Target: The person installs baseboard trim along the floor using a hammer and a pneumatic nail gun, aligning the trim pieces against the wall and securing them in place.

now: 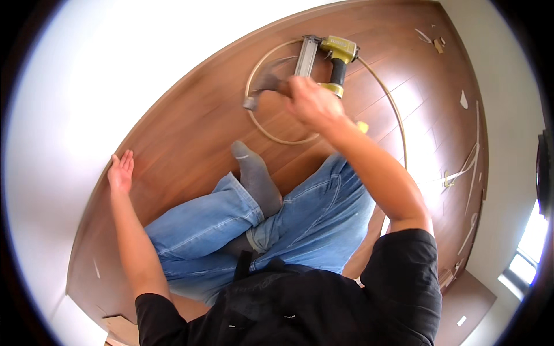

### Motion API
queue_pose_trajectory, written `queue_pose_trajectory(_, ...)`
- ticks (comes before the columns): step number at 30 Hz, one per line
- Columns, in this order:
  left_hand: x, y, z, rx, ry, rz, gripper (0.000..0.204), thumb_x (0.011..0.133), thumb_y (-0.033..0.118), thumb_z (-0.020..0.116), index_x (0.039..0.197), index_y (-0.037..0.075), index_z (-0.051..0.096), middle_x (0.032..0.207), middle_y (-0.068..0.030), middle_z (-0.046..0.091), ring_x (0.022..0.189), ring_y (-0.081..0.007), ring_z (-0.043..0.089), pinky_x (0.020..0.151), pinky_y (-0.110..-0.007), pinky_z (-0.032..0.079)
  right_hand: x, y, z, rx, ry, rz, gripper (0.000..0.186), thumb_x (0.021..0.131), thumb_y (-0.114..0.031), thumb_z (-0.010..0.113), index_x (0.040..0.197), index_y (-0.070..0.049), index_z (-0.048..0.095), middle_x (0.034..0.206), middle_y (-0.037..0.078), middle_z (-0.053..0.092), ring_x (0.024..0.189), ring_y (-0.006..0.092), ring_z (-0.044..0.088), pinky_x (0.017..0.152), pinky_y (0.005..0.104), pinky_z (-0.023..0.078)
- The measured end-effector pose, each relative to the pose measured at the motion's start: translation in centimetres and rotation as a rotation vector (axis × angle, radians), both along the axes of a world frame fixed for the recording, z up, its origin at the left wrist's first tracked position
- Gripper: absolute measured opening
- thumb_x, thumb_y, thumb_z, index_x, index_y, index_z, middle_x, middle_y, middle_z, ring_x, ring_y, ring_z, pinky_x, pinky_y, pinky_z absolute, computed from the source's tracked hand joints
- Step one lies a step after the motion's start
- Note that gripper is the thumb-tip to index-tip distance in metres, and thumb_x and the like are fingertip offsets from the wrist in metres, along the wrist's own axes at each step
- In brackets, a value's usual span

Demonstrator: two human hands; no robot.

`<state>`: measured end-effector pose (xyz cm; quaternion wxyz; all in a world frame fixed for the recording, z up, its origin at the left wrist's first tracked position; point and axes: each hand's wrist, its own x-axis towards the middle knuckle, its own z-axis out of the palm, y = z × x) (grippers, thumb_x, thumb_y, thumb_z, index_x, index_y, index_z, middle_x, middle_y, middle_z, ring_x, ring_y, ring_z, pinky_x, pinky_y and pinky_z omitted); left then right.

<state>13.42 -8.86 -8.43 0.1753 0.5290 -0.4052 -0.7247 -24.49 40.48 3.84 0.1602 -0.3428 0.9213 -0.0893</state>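
My right hand (316, 104) is closed on a claw hammer (266, 85), slightly blurred, held over the floor near a yellow-and-black pneumatic nail gun (338, 49). The gun lies on its side, partly behind my hand, inside a loop of tan air hose (390, 98). My left hand (121, 171) rests palm up with fingers apart at the foot of the white wall (69, 115), by the baseboard (150, 109). My jeans-clad legs and a grey-socked foot (252, 173) are folded below the hammer. A small yellow object (362, 126) shows beside my right wrist.
Brown plank flooring (190, 138) runs between the curved-looking walls. Pale scraps and strips (461, 172) lie along the right side, with small pieces (438, 45) at the upper right and cardboard (118, 327) at the lower left. A window (528, 242) is at the far right.
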Motion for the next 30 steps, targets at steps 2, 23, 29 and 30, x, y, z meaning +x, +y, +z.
queue_pose_trajectory(2, -0.1, 0.3, 0.1, 0.006, 0.012, 0.007, 0.059, 0.112, 0.036, 0.045, 0.157, 0.003, 0.025, 0.149, -0.0194, 0.052, 0.138, -0.0300, 0.053, 0.114, -0.039, 0.045, -2.0, 4.5, 3.2, -0.076, 0.007, -0.099, 0.035, 0.096, -0.039, 0.064, 0.111, -0.008, 0.056, 0.111, 0.018, 0.068, 0.102, 0.0397, 0.068, 0.085, 0.0500, 0.055)
queue_pose_trajectory(23, -2.0, 1.4, 1.5, 0.003, -0.016, 0.008, 0.060, 0.109, 0.036, 0.053, 0.148, -0.006, 0.033, 0.134, -0.0213, 0.062, 0.125, -0.0322, 0.063, 0.107, -0.043, 0.050, 0.1, 32.7, -11.7, 0.186, 0.279, -0.421, 0.053, 0.104, -0.036, 0.058, 0.138, 0.004, 0.057, 0.118, 0.027, 0.059, 0.107, 0.0440, 0.059, 0.092, 0.0502, 0.049)
queue_pose_trajectory(29, -1.5, 1.9, 1.1, -0.021, -0.033, 0.079, 0.055, 0.108, 0.036, 0.056, 0.142, -0.002, 0.037, 0.133, -0.0194, 0.063, 0.126, -0.0303, 0.063, 0.105, -0.041, 0.052, -5.5, 23.2, -5.6, -0.048, 0.560, -0.123, 0.059, 0.092, -0.018, 0.071, 0.146, -0.002, 0.052, 0.143, 0.028, 0.052, 0.133, 0.0455, 0.048, 0.113, 0.0539, 0.038)
queue_pose_trajectory(30, -1.4, 2.0, 1.5, -0.021, -0.054, 0.074, 0.053, 0.109, 0.037, 0.054, 0.141, -0.002, 0.039, 0.132, -0.0182, 0.063, 0.126, -0.0289, 0.063, 0.103, -0.039, 0.052, -7.2, 19.8, -4.6, -0.041, 0.581, -0.002, 0.059, 0.091, -0.015, 0.070, 0.146, -0.003, 0.051, 0.148, 0.025, 0.050, 0.137, 0.0448, 0.045, 0.115, 0.0537, 0.037)
